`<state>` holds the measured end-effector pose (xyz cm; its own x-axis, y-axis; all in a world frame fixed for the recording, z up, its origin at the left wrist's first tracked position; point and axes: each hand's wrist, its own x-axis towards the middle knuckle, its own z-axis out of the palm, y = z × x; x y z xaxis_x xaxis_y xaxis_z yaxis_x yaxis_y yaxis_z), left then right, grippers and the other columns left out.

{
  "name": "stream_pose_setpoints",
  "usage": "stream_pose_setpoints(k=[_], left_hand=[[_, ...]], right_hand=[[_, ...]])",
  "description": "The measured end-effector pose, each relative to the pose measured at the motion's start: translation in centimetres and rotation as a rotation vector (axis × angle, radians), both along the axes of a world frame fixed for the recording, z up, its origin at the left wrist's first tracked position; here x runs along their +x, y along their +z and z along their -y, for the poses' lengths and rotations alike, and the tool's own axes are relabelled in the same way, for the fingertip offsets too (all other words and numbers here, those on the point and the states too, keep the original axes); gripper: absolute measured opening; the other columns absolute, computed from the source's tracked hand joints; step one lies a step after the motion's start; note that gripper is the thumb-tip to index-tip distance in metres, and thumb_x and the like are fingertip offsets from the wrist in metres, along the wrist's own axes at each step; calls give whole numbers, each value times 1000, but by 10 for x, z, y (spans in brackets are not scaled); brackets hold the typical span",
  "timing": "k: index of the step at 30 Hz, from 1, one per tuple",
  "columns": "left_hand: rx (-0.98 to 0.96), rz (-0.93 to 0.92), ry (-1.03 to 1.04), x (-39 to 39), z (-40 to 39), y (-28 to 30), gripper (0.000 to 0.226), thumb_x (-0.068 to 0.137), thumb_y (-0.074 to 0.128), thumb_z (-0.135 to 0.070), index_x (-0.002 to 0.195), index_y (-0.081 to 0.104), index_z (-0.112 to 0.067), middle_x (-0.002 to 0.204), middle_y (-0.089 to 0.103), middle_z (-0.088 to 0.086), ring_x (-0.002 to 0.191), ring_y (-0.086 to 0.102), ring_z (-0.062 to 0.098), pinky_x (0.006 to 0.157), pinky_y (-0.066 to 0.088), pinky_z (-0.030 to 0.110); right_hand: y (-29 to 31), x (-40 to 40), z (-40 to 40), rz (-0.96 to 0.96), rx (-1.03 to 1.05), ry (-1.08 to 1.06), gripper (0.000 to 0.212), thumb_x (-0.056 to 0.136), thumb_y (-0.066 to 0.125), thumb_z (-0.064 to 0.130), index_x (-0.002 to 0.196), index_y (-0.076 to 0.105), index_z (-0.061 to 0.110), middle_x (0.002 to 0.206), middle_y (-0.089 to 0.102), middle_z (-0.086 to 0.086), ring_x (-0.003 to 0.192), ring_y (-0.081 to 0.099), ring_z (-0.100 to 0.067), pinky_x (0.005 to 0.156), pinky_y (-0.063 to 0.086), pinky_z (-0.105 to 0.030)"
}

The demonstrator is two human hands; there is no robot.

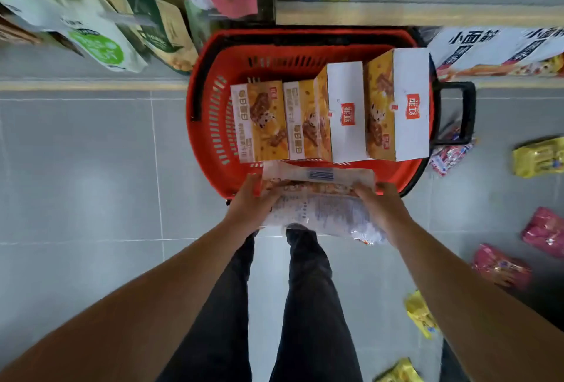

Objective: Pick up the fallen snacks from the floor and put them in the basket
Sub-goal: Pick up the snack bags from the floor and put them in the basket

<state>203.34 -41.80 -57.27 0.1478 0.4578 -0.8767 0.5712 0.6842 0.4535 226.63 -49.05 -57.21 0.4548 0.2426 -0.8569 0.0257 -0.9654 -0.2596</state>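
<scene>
Snack bag — in both hands' grip

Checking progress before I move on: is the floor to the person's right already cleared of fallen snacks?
No: yellow packets and pink packets lie on the floor tiles to the right of the red basket.

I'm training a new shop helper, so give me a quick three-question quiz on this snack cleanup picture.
1. True or false: both hands hold one snack bag at the near rim of the red basket.
2. How many boxes are in the basket? A two, B three, C five.
3. Fill in: the snack packs still on the floor lie to the person's ____ side.

Key: 1 true. 2 B. 3 right, for example the yellow pack and pink pack.
</scene>
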Motion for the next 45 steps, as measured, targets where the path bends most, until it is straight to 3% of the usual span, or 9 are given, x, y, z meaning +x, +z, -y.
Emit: stream_pose_setpoints(k=[4,8,13,17,21,29,34,38,45], left_hand=[[-221,-3,131,36,6,-22,33,94,58,-41,125,46,-45,109,53,-11,98,55,18,76,59,41],[-308,19,186,72,12,-39,14,93,61,-34,100,53,-43,107,57,-8,96,57,17,80,59,43],[-221,-55,172,110,16,-53,39,81,61,-50,116,55,-35,117,60,0,97,65,25,66,62,40],[-144,-175,80,124,18,-67,42,81,59,-51,112,58,-23,107,64,5,88,67,24,59,62,38],[-141,-253,-101,124,6,-74,39,92,57,-52,102,61,-15,92,66,9,71,70,24,63,63,41],[-189,-255,-121,135,-8,-77,36,91,58,-54,102,58,-19,96,67,7,76,70,22,71,63,42],[-175,-275,-7,116,-7,-76,28,94,56,-50,100,57,-23,94,66,5,81,69,23,68,62,40],[-119,-310,30,110,-6,-81,30,95,55,-50,106,59,-23,98,66,3,86,67,21,66,62,36],[-120,-312,-47,127,-11,-95,23,92,58,-50,89,58,-27,91,68,3,78,69,19,56,57,28]], right_hand=[[-26,44,4,-60,-70,92,35,96,59,38,120,63,14,91,65,-2,76,61,-17,58,42,-28],[-27,86,6,-182,-65,-41,8,92,64,24,99,66,22,93,66,-1,85,64,-19,71,55,-34],[-37,128,26,-129,98,-170,34,68,70,26,101,69,18,109,69,-7,101,68,-24,76,56,-30],[-44,128,38,-104,119,228,40,79,75,37,117,63,30,106,65,13,95,62,-10,75,47,-23],[-57,117,40,111,156,461,43,92,60,52,130,57,31,112,64,11,96,57,-10,67,36,-9],[-60,118,33,249,230,393,28,93,61,48,110,67,28,88,65,13,71,59,-2,58,37,-6],[-80,112,17,76,192,345,18,93,62,44,91,64,26,72,59,17,66,56,-1,47,35,-5],[-94,104,13,18,201,320,25,93,64,42,98,69,19,75,63,12,69,61,-5,52,40,-18],[-90,114,27,215,217,346,30,93,59,56,98,65,27,83,65,13,70,61,-2,53,38,-14]])
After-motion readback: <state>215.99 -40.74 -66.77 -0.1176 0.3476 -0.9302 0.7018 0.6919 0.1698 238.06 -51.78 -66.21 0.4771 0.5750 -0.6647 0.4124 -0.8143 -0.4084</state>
